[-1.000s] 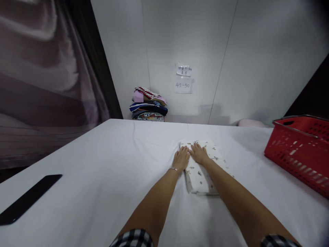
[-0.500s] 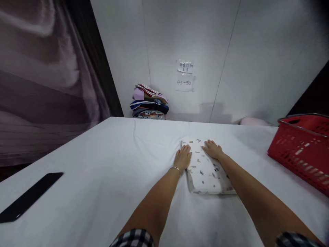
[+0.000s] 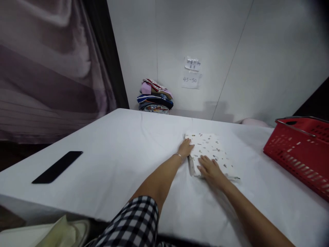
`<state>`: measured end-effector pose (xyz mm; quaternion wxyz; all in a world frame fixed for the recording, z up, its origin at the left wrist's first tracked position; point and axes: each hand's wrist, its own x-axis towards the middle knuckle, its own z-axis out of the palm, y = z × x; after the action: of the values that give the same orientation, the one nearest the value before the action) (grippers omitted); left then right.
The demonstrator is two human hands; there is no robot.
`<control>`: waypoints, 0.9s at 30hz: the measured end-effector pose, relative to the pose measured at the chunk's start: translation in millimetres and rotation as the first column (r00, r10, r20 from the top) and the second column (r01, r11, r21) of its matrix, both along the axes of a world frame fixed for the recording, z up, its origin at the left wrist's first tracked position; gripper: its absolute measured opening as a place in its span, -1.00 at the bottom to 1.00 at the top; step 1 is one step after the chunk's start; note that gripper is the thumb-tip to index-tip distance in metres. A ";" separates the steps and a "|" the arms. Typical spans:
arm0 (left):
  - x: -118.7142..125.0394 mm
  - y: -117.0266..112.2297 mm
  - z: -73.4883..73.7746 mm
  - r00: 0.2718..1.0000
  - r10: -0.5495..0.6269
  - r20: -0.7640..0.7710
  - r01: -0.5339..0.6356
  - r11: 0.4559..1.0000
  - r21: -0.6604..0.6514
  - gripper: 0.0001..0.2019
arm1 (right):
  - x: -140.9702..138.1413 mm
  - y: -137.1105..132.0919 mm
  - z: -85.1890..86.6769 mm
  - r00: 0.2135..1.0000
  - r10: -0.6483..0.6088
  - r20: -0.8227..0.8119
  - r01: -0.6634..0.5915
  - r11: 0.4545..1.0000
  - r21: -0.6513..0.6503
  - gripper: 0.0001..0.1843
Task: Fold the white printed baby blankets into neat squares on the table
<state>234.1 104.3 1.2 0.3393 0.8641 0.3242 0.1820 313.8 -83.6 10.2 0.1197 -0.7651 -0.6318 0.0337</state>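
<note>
A folded white cloth (image 3: pixel 211 150) with small printed figures lies on the white-covered table (image 3: pixel 115 161). My left hand (image 3: pixel 185 148) rests flat at the cloth's far left edge, fingers stretched out, a thin bracelet on the wrist. My right hand (image 3: pixel 208 168) lies flat on the cloth's near end, fingers apart and pressing down. Neither hand grips anything.
A red plastic basket (image 3: pixel 300 149) stands at the table's right side. A stack of folded clothes (image 3: pixel 155 97) sits at the far edge against the wall. A flat black strip (image 3: pixel 57 167) lies near the left edge. Paper notes (image 3: pixel 191 72) hang on the wall.
My right hand slid from the cloth's far right part back to its near end. My left hand stayed at the left edge. The view shifted back and left.
</note>
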 end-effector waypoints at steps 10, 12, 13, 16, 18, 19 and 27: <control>-64.5 -52.0 0.6 0.949 0.266 0.166 -0.238 0.956 -0.172 -0.82 | -35.5 -3.7 -13.3 0.998 0.034 -0.054 -0.025 0.988 0.154 -0.48; -67.1 -62.7 3.0 0.956 0.247 0.160 -0.219 0.960 -0.175 -0.85 | -39.8 -2.6 -15.3 0.995 0.037 -0.088 -0.021 0.984 0.179 -0.48; -67.3 -67.6 3.7 0.959 0.236 0.157 -0.208 0.962 -0.177 -0.86 | -41.7 -2.7 -16.8 0.993 0.035 -0.112 -0.012 0.980 0.200 -0.49; -67.0 -79.0 3.3 0.965 0.212 0.153 -0.183 0.966 -0.180 -0.88 | -43.9 -4.7 -22.0 0.979 0.000 -0.204 0.064 0.951 0.303 -0.50; -67.4 -83.5 1.2 0.965 0.212 0.156 -0.185 0.968 -0.171 -0.89 | -42.8 -6.5 -24.6 0.972 -0.044 -0.229 0.126 0.925 0.358 -0.50; -67.8 -84.9 0.1 0.964 0.215 0.159 -0.190 0.969 -0.158 -0.89 | -42.1 -7.1 -25.4 0.974 -0.061 -0.219 0.140 0.919 0.369 -0.51; -65.0 -87.4 -1.6 0.963 0.235 0.132 -0.234 0.972 -0.025 -0.88 | -42.8 -3.4 -23.4 0.994 -0.043 -0.104 0.077 0.932 0.353 -0.57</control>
<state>169.1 16.9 -0.4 0.3401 0.8039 0.4016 0.2772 271.0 -87.0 -13.2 0.2872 -0.7471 -0.5974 -0.0489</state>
